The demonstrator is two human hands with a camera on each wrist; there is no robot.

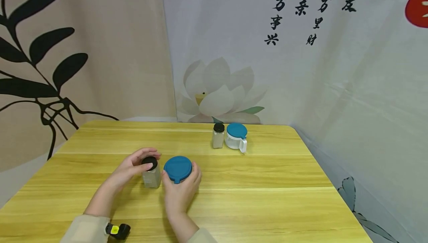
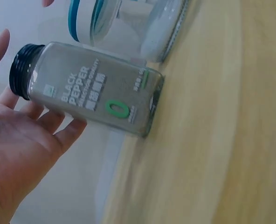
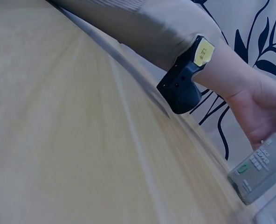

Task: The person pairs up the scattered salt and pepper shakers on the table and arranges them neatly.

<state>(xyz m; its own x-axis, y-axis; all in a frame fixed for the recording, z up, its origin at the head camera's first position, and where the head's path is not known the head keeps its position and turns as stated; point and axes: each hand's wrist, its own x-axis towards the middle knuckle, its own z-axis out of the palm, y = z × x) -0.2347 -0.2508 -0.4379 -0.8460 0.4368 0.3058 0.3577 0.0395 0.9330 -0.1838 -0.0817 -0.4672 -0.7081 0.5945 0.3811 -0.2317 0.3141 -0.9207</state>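
On tabletop | pepper bottle axis vertical, cap up | left hand spread | right hand gripping blue-lidded jar

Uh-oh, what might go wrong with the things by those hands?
The clear, square-sided pepper bottle with a black cap might tip: it's tall and narrow, and the left hand seems only loosely around it. It could also knock the round, clear jar with a blue lid, because they're close together. And the jar might slip if the right hand loosened its hold.
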